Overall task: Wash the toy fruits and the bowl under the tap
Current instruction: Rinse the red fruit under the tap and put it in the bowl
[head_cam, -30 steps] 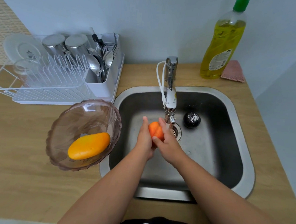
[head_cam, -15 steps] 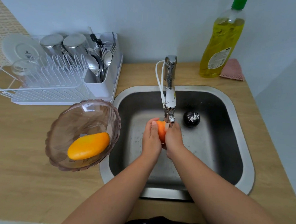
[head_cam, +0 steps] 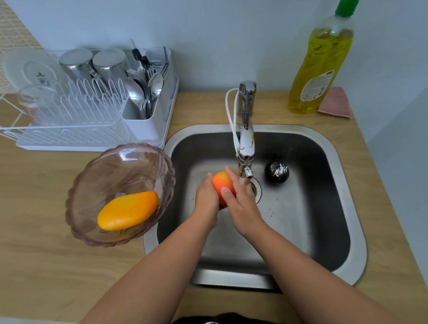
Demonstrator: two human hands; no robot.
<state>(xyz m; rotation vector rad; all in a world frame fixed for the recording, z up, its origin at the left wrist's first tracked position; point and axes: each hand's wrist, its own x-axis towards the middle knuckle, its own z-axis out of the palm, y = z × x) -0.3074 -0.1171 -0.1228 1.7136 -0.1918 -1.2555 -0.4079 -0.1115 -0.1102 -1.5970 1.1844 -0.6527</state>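
Note:
An orange-red toy fruit [head_cam: 220, 183] sits between my two hands over the sink [head_cam: 341, 168], just left of the tap's spout [head_cam: 245, 161]. My left hand [head_cam: 206, 198] cups it from the left. My right hand [head_cam: 243, 205] wraps it from the right, thumb across its front. A clear pinkish scalloped bowl [head_cam: 113, 171] leans on the counter at the sink's left rim, with an orange toy mango [head_cam: 128, 210] inside. Running water cannot be made out.
A black round object with white specks [head_cam: 276, 172] lies in the sink beside the drain. A white dish rack [head_cam: 86, 120] with cups, cutlery and a plate stands at the back left. A yellow dish-soap bottle [head_cam: 319, 68] and a pink sponge [head_cam: 336, 102] stand at the back right.
My hands have rubbed and turned the toy fruit near the spout; they moved up under it, then back slightly left. More of the fruit shows now. The bowl and mango stayed put.

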